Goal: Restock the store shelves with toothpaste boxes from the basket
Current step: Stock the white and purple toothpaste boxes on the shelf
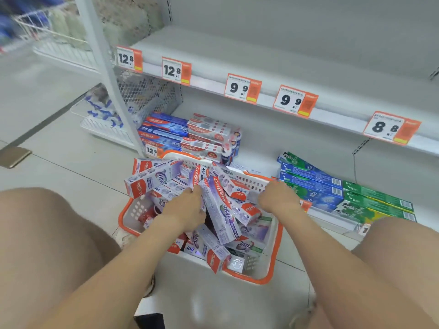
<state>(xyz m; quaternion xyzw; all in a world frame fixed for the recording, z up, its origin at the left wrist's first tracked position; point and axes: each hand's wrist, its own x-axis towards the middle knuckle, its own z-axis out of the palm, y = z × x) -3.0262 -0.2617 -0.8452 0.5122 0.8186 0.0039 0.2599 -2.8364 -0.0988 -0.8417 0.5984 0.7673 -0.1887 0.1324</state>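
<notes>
A rectangular plastic basket, white with slotted walls and an orange rim, sits on the pale glossy floor tiles between the person's bare knees. It is heaped with toothpaste boxes: long, slim cardboard cartons in white and lilac with red ends, lying crisscross at all angles, some jutting over the rim on the basket's far left.

The left hand is in the middle of the basket, back up, pressed against one long carton that slants across the pile. Its fingertips are buried among the boxes, so I cannot tell whether they are spread or clamped on anything. The right hand is at the basket's far right corner, knuckles up, with fingers tucked down behind the rim and out of sight; its grip cannot be told either.

Just beyond the basket runs the bottom shelf of smooth grey-white metal. Behind the basket's far left edge stands a neat stack of blue and red-and-white cartons. To the basket's right lie stacked blue-green cartons and, further right, green ones. Above the basket, a second shelf's front edge carries orange-and-white price tags. Beyond the basket's left side is a wire-mesh bin.
</notes>
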